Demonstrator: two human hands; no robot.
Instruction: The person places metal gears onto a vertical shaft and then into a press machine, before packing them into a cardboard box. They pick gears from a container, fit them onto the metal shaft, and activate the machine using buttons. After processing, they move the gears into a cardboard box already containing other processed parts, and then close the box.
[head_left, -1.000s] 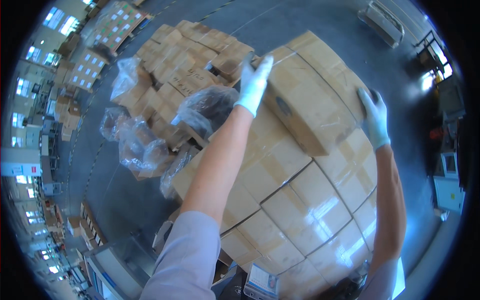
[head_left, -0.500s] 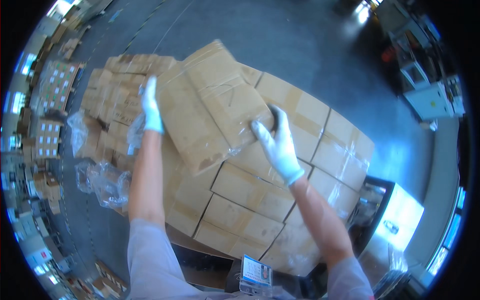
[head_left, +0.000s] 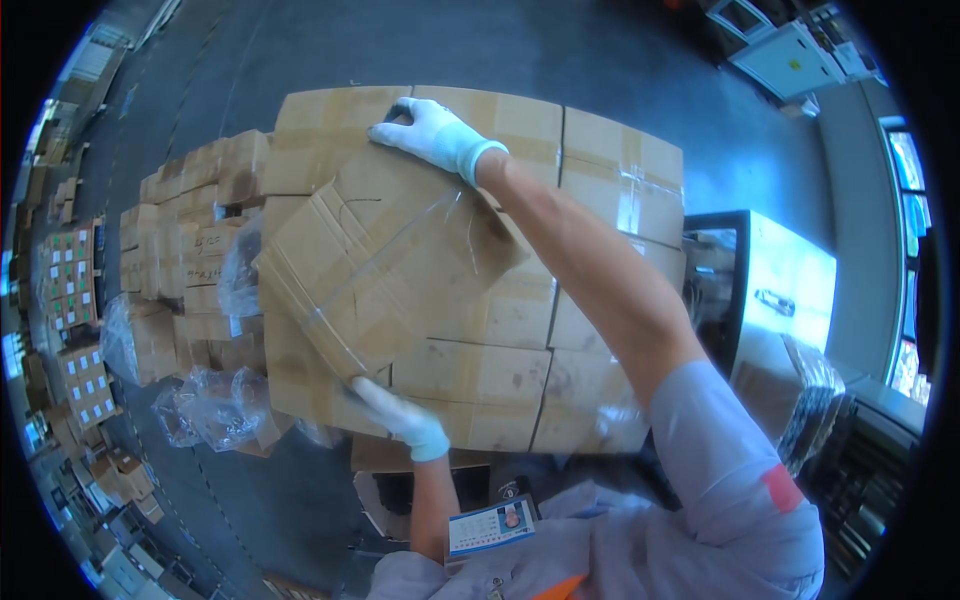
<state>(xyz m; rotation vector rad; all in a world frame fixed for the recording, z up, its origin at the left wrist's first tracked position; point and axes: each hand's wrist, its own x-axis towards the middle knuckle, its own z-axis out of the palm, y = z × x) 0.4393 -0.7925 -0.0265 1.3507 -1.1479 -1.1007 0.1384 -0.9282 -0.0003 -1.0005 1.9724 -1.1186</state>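
A brown cardboard box sits askew over a stack of taped cartons, its corners turned against their seams. Clear tape runs across its top, and a dark smudge marks its right end. My right hand, in a white glove with dark fingertips, reaches across and grips the box's far corner with bent fingers. At the near corner, my gloved left hand presses against the box's edge, slightly blurred; its fingertips are partly hidden. The box is held between both hands. Whether its underside rests on the cartons is hidden.
Left of the stack stand more cartons with crumpled clear plastic wrap beside them. A white cabinet is close on the right. Farther left are pallets of labelled boxes on the grey floor.
The box has been turned over the stack. My right hand has gone from its right side to its far corner, my left from its left side to its near corner. The view has shifted.
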